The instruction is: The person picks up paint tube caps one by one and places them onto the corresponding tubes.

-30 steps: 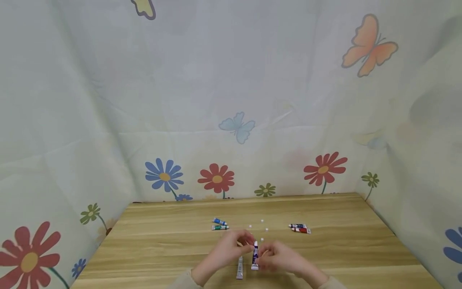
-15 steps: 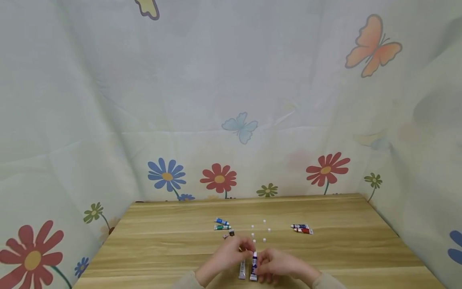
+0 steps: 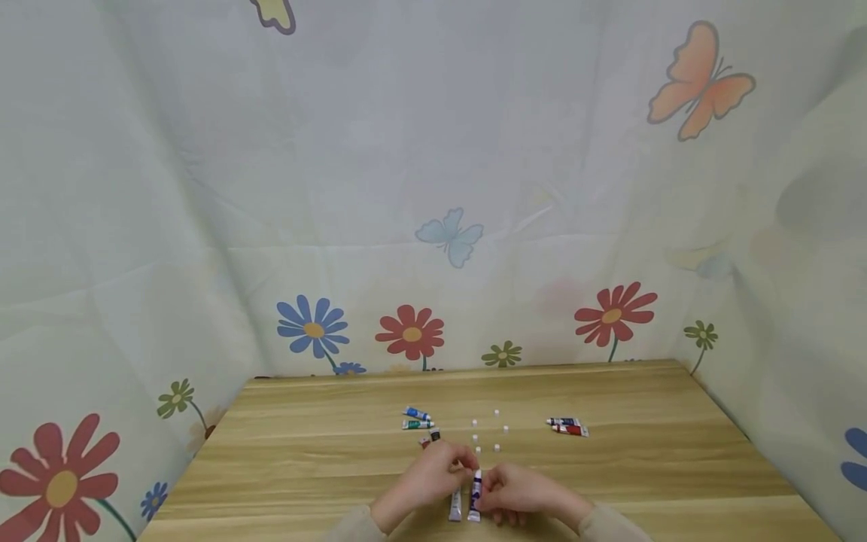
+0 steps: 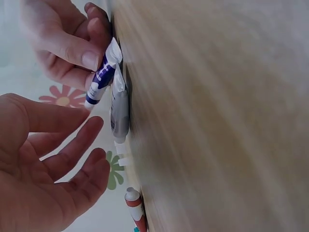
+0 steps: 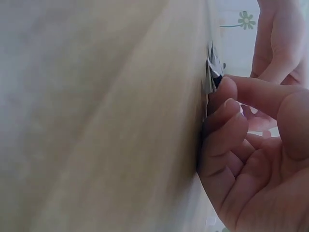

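Observation:
My right hand (image 3: pixel 518 489) pinches the lower body of a purple paint tube (image 3: pixel 476 497) between thumb and fingers, its white cap (image 4: pixel 89 104) pointing away from me. At that cap are the thumb and index fingertips of my left hand (image 3: pixel 430 476), while its other fingers stay loosely bent. A silver-grey paint tube (image 4: pixel 119 111) lies on the table just beside the purple one, partly covered by my left hand in the head view. In the right wrist view, my curled fingers (image 5: pixel 222 128) hide most of the tube.
Beyond my hands, several small white caps (image 3: pixel 497 448) are scattered on the wooden table (image 3: pixel 325 467). Blue (image 3: pixel 416 413) and green (image 3: pixel 417 425) tubes lie at the left, near a black tube (image 3: pixel 436 434) and a red uncapped tube (image 4: pixel 136 210). Dark-blue (image 3: pixel 562 421) and red tubes (image 3: pixel 570 430) lie right.
Both hands have come slightly nearer to me with the purple tube, lowering it beside the grey tube. The black and red tubes behind my left hand have come into view.

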`<move>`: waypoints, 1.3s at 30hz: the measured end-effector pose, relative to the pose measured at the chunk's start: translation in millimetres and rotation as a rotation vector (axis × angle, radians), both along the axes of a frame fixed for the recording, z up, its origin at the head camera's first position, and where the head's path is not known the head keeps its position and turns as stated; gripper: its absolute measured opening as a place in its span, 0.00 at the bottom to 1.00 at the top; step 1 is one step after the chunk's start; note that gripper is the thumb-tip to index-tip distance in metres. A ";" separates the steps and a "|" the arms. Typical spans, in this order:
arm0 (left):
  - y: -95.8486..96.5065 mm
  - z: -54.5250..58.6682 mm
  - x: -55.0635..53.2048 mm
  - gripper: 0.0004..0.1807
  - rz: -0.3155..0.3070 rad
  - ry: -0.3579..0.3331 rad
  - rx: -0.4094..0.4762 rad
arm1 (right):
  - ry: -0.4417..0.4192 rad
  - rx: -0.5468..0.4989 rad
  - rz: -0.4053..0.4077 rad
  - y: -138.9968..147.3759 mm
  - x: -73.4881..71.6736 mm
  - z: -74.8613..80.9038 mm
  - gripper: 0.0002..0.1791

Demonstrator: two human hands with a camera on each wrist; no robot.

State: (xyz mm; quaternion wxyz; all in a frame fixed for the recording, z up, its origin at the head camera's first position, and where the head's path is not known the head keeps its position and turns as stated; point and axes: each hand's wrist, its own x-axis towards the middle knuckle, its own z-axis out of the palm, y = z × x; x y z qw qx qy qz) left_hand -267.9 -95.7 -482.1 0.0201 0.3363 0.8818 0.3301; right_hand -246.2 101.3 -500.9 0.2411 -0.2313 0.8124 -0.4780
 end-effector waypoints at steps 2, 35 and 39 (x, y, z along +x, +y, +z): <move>-0.5 -1.5 -1.2 0.04 -0.003 0.019 -0.019 | 0.001 0.000 -0.005 -0.6 -1.0 0.0 0.11; -20.2 3.3 0.3 0.05 0.086 -0.098 0.001 | 0.029 -0.003 -0.042 11.9 -1.1 2.9 0.06; -31.7 3.2 -1.6 0.07 0.099 -0.083 -0.002 | 0.017 -0.010 -0.056 24.8 -3.5 3.7 0.07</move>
